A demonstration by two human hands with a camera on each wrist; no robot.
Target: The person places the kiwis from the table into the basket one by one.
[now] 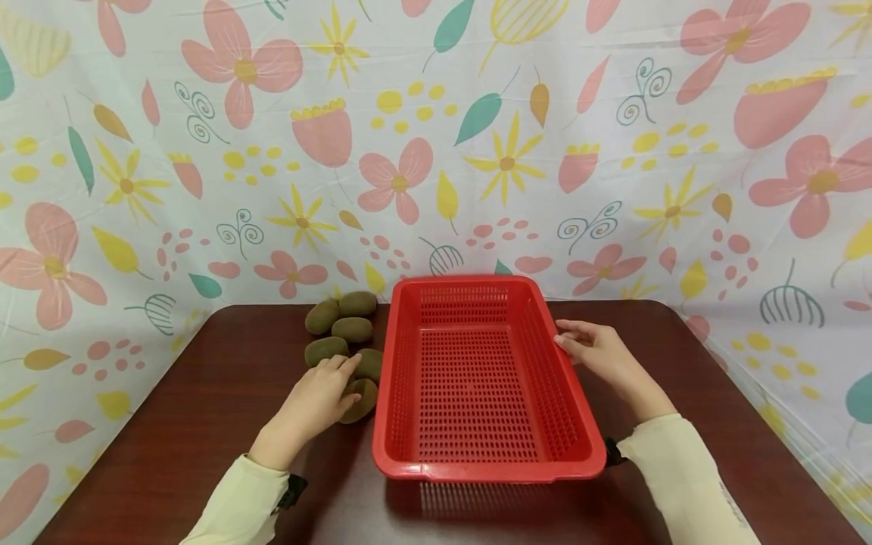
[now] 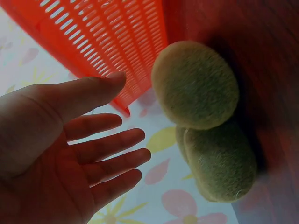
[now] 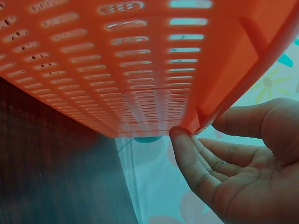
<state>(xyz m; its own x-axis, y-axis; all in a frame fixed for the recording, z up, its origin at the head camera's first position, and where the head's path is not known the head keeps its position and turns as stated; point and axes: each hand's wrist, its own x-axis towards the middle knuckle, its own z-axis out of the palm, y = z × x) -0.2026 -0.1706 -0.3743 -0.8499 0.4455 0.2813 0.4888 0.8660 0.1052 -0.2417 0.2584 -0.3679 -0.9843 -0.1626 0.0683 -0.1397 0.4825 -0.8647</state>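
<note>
Left of the red basket (image 1: 490, 471), kiwis (image 1: 352, 330) are lying with most long axes pointing roughly toward it; the left hand (image 1: 316, 397), the nearer one, is hovering by them, its fingers straight and thumb spread apart. At the basket's right side, the right hand (image 1: 602, 352) is pinching the rim (image 1: 580, 395).

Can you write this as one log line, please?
left hand: over kiwis, gripping none; right hand: pinching red basket, right side; basket: no kiwis inside; kiwis: on table beside basket
</note>
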